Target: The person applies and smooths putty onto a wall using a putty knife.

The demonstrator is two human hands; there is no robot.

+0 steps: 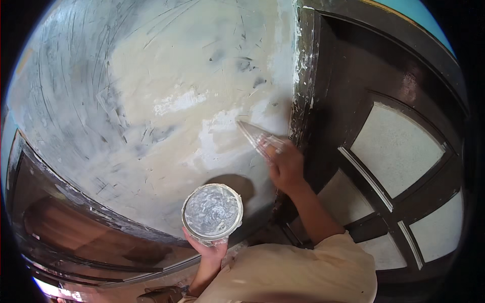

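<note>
My left hand [208,248] supports a round tub [212,211] from below, its fingers wrapped around the base. White-grey putty coats the inside of the tub and crusts its rim. My right hand [289,167] is closed on a putty knife [254,137], which is smeared with white and slightly blurred. The knife's tip is at the wall [151,65], by a fresh white patch of putty [217,144]. Older cream filler, grey smudges and dark scratches cover the wall around it. White smears also show on my right fingers.
Close to my right arm stands a dark door [343,76] with pale panels, its frame [305,60] flecked with white. At the lower left is another dark wooden frame [60,177] with a brown panel. A pale turquoise strip shows at the top right.
</note>
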